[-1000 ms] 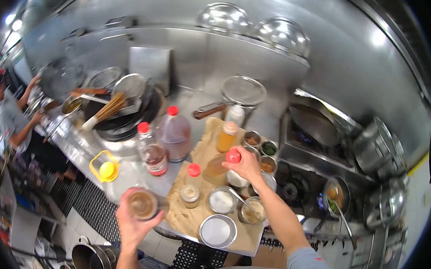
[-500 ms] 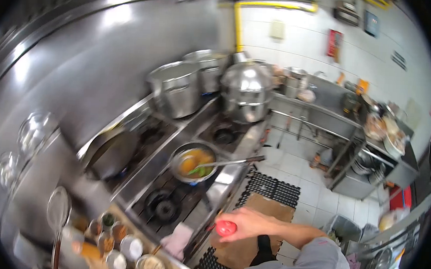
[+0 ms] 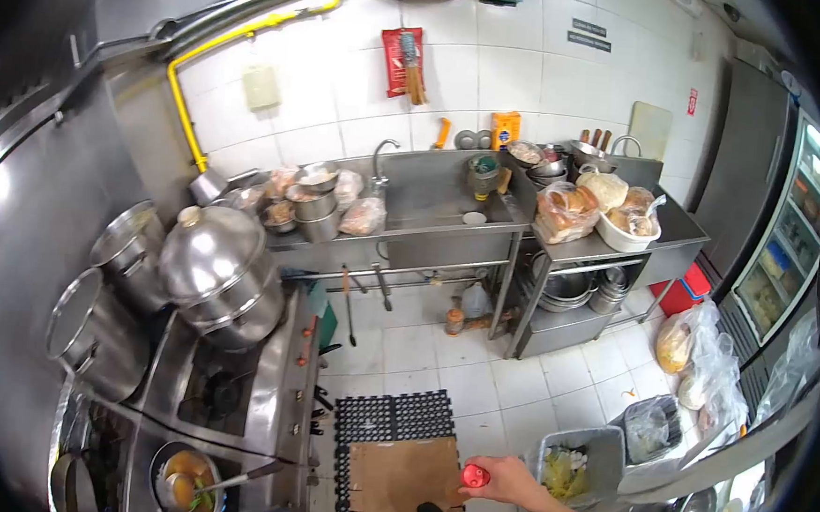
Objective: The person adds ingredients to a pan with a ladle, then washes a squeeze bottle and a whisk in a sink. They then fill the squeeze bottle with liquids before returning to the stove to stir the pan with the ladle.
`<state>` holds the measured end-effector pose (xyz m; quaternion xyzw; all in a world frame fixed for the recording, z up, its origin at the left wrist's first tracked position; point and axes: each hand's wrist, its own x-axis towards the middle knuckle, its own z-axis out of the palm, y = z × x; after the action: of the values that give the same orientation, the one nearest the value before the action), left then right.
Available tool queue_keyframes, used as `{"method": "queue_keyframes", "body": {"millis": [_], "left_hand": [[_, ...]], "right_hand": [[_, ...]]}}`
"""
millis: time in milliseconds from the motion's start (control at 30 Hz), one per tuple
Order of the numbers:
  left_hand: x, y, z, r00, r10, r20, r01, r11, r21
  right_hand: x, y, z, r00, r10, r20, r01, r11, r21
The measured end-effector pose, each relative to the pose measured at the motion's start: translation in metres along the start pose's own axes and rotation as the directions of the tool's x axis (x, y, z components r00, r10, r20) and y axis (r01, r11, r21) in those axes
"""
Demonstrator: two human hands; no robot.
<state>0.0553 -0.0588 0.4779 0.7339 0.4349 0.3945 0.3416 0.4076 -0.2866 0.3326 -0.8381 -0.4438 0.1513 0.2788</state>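
My right hand is low in the view, out over the tiled floor, closed around a small red bottle cap. It hovers beside a grey waste bin holding yellowish scraps. My left hand is out of the picture. At the bottom left a small pan with orange and green food sits on the stove, a ladle resting in it.
Large steel pots stand on the stove at left. A steel sink counter runs along the white tiled wall, with bowls and bagged food. A black mat and cardboard cover the floor. Plastic bags and a glass-door fridge stand at right.
My view has swung right, from the seasoning counter and wok station to the sink wall and floor. My right hand has carried the red cap along. My left hand with the glass bottle has left view.
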Motion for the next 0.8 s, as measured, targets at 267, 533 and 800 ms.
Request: {"method": "queue_keyframes", "body": {"millis": [267, 533, 800], "left_hand": [[0.154, 0.023, 0.231, 0.909, 0.029, 0.416, 0.115, 0.942, -0.316], [0.314, 0.023, 0.421, 0.789, 0.207, 0.579, -0.111, 0.974, -0.197], [0.445, 0.087, 0.563, 0.779, 0.388, 0.492, -0.220, 0.905, -0.365]], "right_hand": [[0.102, 0.066, -0.032, 0.936, 0.267, -0.229, -0.219, 0.951, 0.218], [0.272, 0.116, -0.128, 0.808, 0.409, -0.425, -0.346, 0.912, 0.219], [0.463, 0.173, -0.232, 0.606, 0.241, -0.758, -0.165, 0.970, 0.177]]}}
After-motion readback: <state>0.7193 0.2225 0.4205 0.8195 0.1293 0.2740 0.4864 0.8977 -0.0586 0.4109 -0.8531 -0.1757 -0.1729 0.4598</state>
